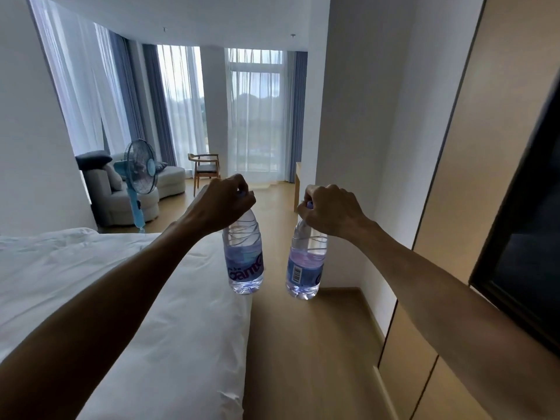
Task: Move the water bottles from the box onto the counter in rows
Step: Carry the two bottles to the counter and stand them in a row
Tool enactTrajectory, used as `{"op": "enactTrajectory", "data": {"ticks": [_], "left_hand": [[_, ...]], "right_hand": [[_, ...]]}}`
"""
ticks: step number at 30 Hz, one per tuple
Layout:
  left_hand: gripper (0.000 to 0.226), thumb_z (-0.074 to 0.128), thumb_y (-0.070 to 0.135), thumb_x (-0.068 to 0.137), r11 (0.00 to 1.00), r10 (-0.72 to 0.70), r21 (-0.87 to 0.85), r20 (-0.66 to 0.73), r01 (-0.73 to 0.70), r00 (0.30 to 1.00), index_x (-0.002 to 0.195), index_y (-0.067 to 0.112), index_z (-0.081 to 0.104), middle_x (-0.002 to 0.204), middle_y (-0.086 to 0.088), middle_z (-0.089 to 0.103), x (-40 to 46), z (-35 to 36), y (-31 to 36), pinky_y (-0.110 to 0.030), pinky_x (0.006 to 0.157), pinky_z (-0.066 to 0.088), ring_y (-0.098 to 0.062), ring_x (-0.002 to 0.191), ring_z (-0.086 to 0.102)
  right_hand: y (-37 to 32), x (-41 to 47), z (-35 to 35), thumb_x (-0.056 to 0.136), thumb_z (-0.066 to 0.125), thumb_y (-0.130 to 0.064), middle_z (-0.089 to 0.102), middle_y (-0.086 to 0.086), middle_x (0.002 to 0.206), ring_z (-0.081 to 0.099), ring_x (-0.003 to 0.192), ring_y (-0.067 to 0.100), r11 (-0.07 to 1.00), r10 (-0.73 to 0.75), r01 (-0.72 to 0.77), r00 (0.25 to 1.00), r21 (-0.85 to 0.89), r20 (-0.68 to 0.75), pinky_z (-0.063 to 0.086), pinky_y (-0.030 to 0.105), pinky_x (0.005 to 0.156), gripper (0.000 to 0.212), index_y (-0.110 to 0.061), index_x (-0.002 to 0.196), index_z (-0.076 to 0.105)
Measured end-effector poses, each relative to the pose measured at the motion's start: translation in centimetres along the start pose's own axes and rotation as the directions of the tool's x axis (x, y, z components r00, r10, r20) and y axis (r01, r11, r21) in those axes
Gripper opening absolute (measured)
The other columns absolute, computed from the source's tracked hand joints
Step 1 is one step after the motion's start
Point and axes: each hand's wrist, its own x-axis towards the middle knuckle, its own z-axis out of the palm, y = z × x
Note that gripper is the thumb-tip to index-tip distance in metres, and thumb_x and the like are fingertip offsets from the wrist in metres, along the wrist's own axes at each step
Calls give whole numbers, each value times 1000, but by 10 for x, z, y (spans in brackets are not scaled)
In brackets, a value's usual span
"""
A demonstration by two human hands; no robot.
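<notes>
Aloft, left hand [222, 204] and right hand [330, 210], fingers curled round two bottle necks; left bottle [243, 262] labelled "Gante", right bottle [306, 262].

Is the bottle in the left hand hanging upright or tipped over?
Upright: the left hand grips the left bottle by its cap, base downward.

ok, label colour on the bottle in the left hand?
Blue-violet with purple lettering, on the clear plastic water bottle gripped by the left hand. Head view.

A white bed [121, 298] fills the lower left. Behind it, a blue standing fan [141, 177] beside a grey sofa [121, 195]. A wooden chair [206, 168] faces sheer curtains [254, 116] at centre.
</notes>
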Motion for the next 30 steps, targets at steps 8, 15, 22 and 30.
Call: {"op": "enactTrajectory", "data": {"ticks": [8, 15, 22, 30], "left_hand": [[10, 62, 21, 90, 998, -2, 68, 3, 2, 1000, 85, 13, 58, 64, 7, 53, 127, 71, -80, -20, 49, 38, -3, 53, 51], [10, 64, 18, 90, 998, -11, 60, -46, 14, 999, 86, 12, 58, 68, 4, 55, 218, 122, -145, -20, 51, 40, -5, 55, 53], [15, 62, 18, 92, 998, -53, 15, -27, 53, 998, 87, 6, 67, 65, 16, 52, 306, 193, -246, -6, 45, 38, 3, 52, 54], [19, 60, 20, 93, 1000, -6, -19, 16, 7, 1000, 75, 19, 56, 59, 12, 52, 436, 257, -350, -8, 49, 35, 0, 47, 51]], "right_hand": [[69, 147, 70, 89, 53, -34, 58, 0, 73, 59, 69, 20, 997, -81, 80, 997, 10, 22, 51, 33, 74, 16, -19, 82, 52], [118, 255, 134, 91, 52, -34, 59, -1, 71, 56, 64, 19, 996, -77, 78, 997, 45, -15, 44, 28, 67, 18, -20, 81, 48], [163, 368, 224, 90, 54, -34, 62, 1, 76, 63, 72, 23, 997, -67, 65, 997, 43, 50, 53, 35, 76, 18, -18, 83, 54], [213, 514, 303, 90, 57, -32, 50, -9, 67, 56, 64, 15, 998, -50, 49, 999, 24, 21, 53, 31, 73, 17, -19, 81, 53]]}}
